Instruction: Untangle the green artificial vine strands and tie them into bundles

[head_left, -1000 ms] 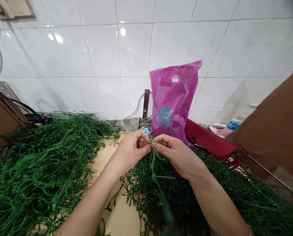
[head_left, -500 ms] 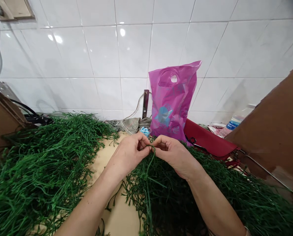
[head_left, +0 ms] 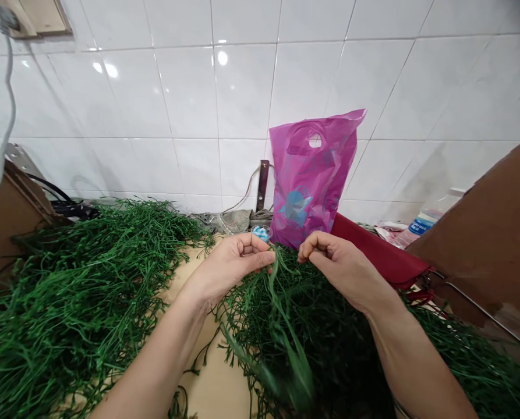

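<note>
Thumb and fingers of my left hand [head_left: 237, 262] pinch the top of a green plastic stem [head_left: 276, 279], whose strands hang down and blur near their lower ends. To the right, apart from the stem, my right hand [head_left: 340, 262] is closed with its fingertips together; whether anything small is between them cannot be made out. Beneath both hands lies a dark green heap of similar stems [head_left: 329, 326]. Another, brighter heap [head_left: 76, 302] spreads over the left side of the tan table surface [head_left: 216, 372].
A purple plastic bag [head_left: 310, 186] stands against the white tiled wall, with a small tub of blue and white pieces [head_left: 261, 233] beside it. Behind the right hand are a red bag [head_left: 373, 250] and a bottle [head_left: 425, 221]. Cardboard [head_left: 487, 244] rises at right, a box [head_left: 10, 209] at left.
My hands, earlier together at the stem's top, are now apart. The right hand has moved right, off the stem, while the left still holds it. The hanging strands have swung. The view has shifted slightly.
</note>
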Demonstrator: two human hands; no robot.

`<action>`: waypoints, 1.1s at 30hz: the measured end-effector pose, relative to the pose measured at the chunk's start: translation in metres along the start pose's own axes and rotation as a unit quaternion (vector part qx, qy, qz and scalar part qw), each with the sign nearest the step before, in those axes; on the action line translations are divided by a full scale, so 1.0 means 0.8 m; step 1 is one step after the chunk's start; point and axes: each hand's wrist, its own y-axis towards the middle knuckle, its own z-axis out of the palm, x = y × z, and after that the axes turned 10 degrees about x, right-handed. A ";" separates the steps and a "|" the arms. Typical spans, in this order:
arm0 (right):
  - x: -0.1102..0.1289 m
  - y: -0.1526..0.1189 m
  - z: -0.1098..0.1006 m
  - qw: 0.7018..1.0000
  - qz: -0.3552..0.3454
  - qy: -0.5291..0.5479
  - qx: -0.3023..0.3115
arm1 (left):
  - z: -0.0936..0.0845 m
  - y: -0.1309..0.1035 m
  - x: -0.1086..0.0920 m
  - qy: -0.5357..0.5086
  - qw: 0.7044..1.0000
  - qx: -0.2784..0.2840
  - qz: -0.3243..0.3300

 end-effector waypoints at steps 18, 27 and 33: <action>0.013 -0.002 0.042 0.964 0.019 0.238 0.116 | -0.007 0.003 0.005 0.142 0.990 0.001 -0.010; 0.022 -0.005 0.040 0.979 0.038 0.151 0.131 | -0.002 0.000 0.002 0.228 0.972 -0.034 -0.033; 0.019 -0.001 0.038 0.989 0.004 0.072 0.128 | 0.004 0.002 0.004 0.185 0.982 -0.022 -0.032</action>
